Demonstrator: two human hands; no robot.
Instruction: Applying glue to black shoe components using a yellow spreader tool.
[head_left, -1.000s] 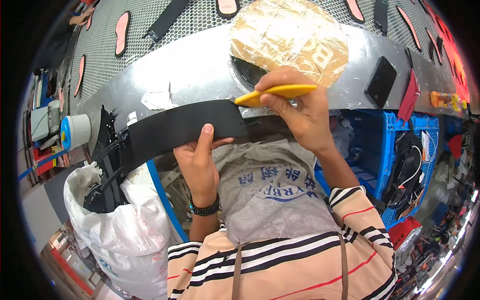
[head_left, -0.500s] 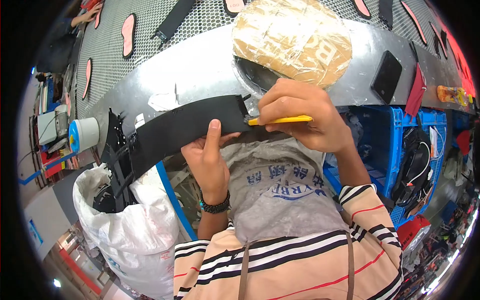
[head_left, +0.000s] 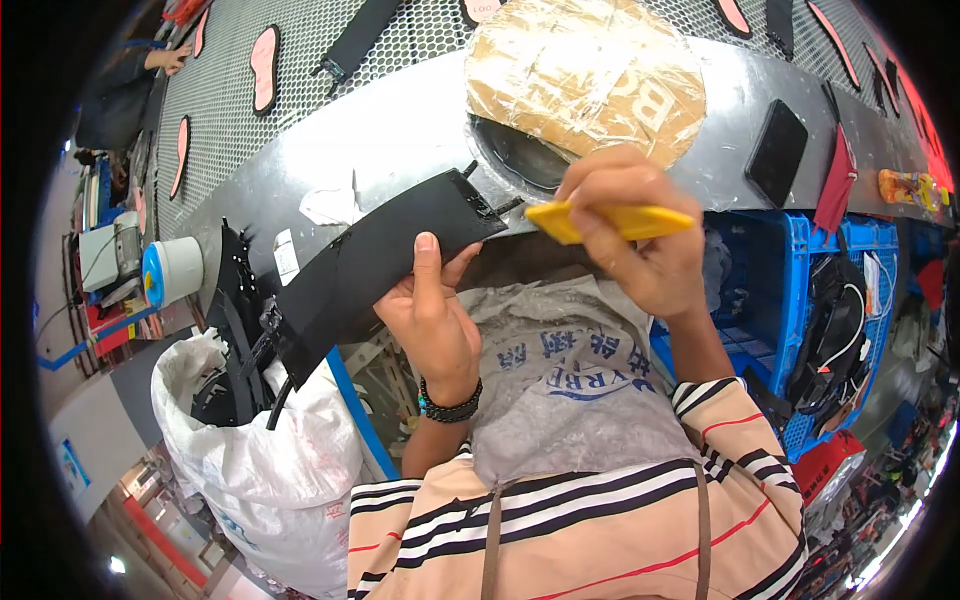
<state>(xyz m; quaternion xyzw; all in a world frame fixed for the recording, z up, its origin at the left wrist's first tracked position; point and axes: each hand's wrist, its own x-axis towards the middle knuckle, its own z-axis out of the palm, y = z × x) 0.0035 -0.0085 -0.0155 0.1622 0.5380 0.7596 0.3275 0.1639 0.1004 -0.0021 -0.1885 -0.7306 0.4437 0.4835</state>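
My left hand (head_left: 435, 320) grips a long, curved black panel (head_left: 385, 245) by its near edge, thumb on top and fingers underneath. Small prongs stick out from the panel's right end, and its left end hangs above a white sack. In my right hand (head_left: 640, 230) is a flat yellow tool (head_left: 615, 222), pinched between fingers and thumb; motion blurs it a little, and its exact kind does not show. The tool is apart from the panel, just right of the prongs. Behind my right hand stands a round container (head_left: 515, 150) partly covered by a cardboard disc (head_left: 590, 75).
The white sack (head_left: 270, 470) at lower left holds black scraps. A phone (head_left: 776, 154) and a dark red cloth (head_left: 833, 190) lie on the metal table edge (head_left: 400, 140). Pink insole-shaped pieces (head_left: 264, 70) rest on the mesh surface. A blue crate (head_left: 790, 300) stands at right; another person's hand (head_left: 172, 58) is far left.
The yellow tool has moved right, off the panel's end, and turned to show its broad side. The panel has tilted, its right end swinging up and its left end down.
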